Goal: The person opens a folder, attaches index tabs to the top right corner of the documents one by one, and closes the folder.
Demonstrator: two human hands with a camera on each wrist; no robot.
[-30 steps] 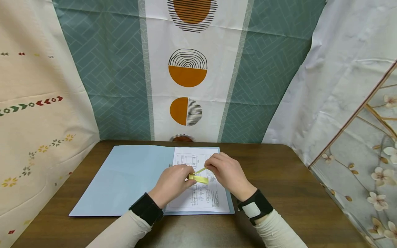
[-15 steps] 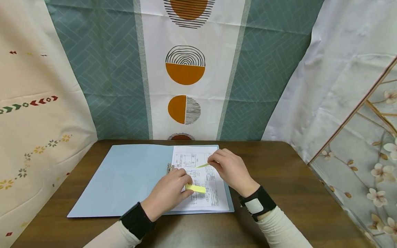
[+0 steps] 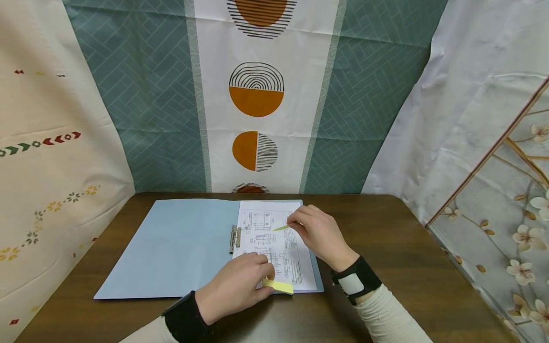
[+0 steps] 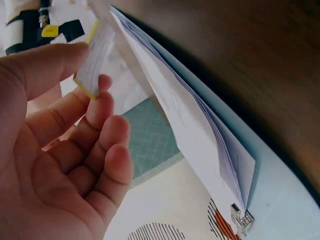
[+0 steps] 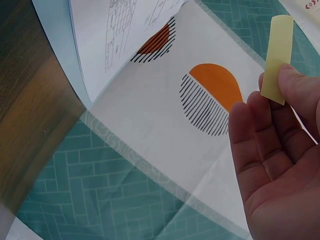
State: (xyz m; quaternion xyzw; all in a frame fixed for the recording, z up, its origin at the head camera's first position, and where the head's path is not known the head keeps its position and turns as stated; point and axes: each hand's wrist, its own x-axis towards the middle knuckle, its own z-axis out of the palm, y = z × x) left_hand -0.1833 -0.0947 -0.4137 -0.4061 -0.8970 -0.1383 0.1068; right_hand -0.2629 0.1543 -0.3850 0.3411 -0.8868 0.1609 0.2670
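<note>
My left hand (image 3: 237, 287) pinches a pad of yellow sticky notes (image 3: 280, 287) between thumb and fingers, over the front edge of the papers. Its pale backing with printed lines faces the left wrist camera, and yellow shows along the edges of the pad (image 4: 92, 65). Higher up, my right hand (image 3: 320, 234) holds a single yellow sticky note strip (image 3: 281, 228) by one end, apart from the sheet below. In the right wrist view the thumb presses the note (image 5: 278, 52) against the fingers. Beneath both hands lie white papers (image 3: 296, 257) printed with technical drawings.
An open light blue folder (image 3: 184, 247) lies on the dark wooden table (image 3: 369, 238), with the papers on its right half. A metal clip (image 3: 235, 238) sits at the fold. Patterned cloths (image 3: 167, 95) hang behind and on both sides.
The strip has come away from the pad in my left hand. That hand has moved toward the front edge of the papers with the pad. The right hand rose slightly, then stayed nearly still.
</note>
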